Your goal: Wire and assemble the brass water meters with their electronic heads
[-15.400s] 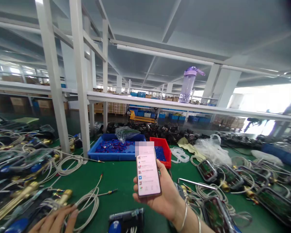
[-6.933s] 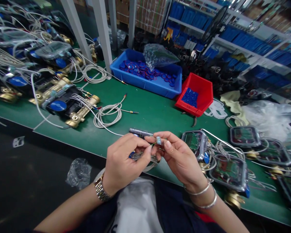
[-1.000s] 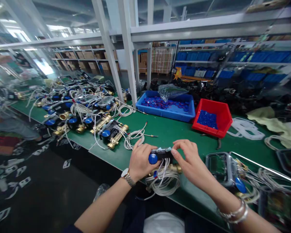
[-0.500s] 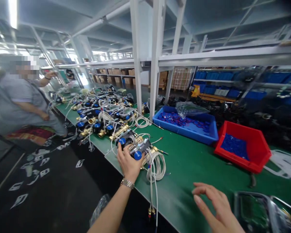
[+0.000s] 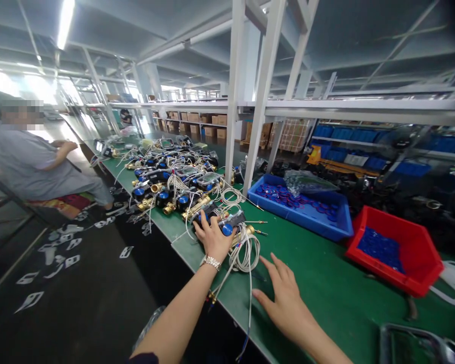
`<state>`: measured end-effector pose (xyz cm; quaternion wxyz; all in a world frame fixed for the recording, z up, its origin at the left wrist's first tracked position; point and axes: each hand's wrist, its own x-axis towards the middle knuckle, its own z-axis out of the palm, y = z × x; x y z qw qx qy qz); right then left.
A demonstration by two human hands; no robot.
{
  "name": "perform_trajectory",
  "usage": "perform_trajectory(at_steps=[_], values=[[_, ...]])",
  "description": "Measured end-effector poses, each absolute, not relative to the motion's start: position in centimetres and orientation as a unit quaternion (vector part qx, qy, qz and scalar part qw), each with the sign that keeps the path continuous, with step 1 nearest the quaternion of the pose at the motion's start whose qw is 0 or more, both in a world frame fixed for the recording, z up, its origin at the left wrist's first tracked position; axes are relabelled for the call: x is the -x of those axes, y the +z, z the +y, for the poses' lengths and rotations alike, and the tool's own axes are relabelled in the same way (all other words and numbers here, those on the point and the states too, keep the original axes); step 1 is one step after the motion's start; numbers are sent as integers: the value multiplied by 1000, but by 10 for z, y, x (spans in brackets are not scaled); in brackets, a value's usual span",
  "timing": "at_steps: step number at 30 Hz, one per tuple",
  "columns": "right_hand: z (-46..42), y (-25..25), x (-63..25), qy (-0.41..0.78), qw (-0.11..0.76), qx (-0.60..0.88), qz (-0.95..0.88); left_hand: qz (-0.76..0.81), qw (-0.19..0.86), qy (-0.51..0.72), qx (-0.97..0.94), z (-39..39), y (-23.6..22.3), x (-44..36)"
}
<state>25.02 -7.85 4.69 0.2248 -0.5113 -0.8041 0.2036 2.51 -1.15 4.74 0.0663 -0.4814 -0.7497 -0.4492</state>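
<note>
My left hand, with a metal watch at its wrist, has its fingers curled over a brass meter with a dark housing and a round blue cap. The cap shows beside my thumb; my hand hides part of the body. A coiled white cable hangs off this meter, its loose ends passing over the table edge. My right hand is open and holds nothing, its fingers spread just right of the coil. Several similar meters with tangled cables lie packed beyond my left hand.
On the green table stand a blue tray of blue-red rings and a red bin of small blue parts. A clear-windowed cover lies near right. A metal post rises behind. A person sits at left.
My right hand has moved left, close to the cable coil. My left hand stays on the meter, fingers shifted. The cable ends have swung left, and the view has turned slightly.
</note>
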Motion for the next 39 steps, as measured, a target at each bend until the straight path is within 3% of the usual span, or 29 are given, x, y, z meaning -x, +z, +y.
perform_trajectory(at_steps=[7,16,23,39], values=[[-20,41,-185,118,258,459,-842,-727,87,-484,479,-42,50,60],[-2,8,-134,103,335,432,-831,-877,12,-399,267,45,60,273],[25,-7,-89,69,402,438,-801,-908,13,-345,236,84,34,303],[67,-15,-9,10,450,442,-776,-916,23,-336,220,124,25,345]])
